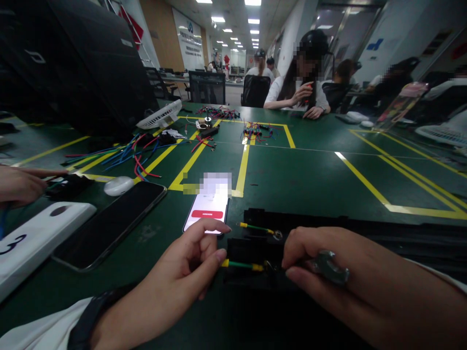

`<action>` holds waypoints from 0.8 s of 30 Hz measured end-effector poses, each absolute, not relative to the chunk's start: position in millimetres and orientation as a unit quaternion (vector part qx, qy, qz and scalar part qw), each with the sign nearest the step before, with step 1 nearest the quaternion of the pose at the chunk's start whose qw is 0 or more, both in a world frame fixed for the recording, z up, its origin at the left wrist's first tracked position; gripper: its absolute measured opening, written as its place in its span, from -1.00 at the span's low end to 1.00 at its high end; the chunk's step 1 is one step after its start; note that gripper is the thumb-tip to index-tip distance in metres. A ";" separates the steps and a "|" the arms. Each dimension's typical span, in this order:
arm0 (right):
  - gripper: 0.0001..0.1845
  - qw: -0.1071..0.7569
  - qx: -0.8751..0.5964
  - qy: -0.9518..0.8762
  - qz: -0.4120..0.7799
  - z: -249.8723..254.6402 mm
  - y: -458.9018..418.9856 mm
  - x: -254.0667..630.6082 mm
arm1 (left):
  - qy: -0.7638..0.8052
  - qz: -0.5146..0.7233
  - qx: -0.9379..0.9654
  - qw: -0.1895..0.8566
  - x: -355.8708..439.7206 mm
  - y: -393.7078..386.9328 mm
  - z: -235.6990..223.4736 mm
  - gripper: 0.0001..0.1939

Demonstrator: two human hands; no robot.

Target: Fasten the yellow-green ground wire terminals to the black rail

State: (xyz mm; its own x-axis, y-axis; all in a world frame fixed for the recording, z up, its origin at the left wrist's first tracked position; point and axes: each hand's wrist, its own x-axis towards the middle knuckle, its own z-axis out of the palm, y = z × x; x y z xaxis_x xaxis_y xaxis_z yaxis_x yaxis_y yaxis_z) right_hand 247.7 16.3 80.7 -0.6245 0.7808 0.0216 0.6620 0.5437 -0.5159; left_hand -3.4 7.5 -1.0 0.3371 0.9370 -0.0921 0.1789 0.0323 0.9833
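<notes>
My left hand (189, 260) is closed, its thumb and fingers at the yellow-ended tip of a short yellow-green wire (246, 265). The wire's other end reaches a small metal fastening on a long black bar (237, 247). A second yellow-green wire (257, 227) with a ring terminal lies just above, on a similar black bar. My right hand (317, 267) is closed around a shiny metal wrench (333, 268), whose curved end sticks out behind the fingers. Its fingertips are beside the first wire's fastening; what they touch there is hidden.
A lit phone (207, 206) lies beyond my left hand. To the left are a dark phone (113, 223), a white box (44, 243), a white mouse-shaped object (118, 185) and another person's hand (22, 184). Loose wires (142, 155) lie farther back. A person (299, 92) sits across the table.
</notes>
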 end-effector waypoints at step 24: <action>-0.91 0.146 -0.427 -0.863 0.228 76.7 17.2 248.0 | 0.465 0.340 0.600 0.555 -3.9 7.0 -0.8 -0.80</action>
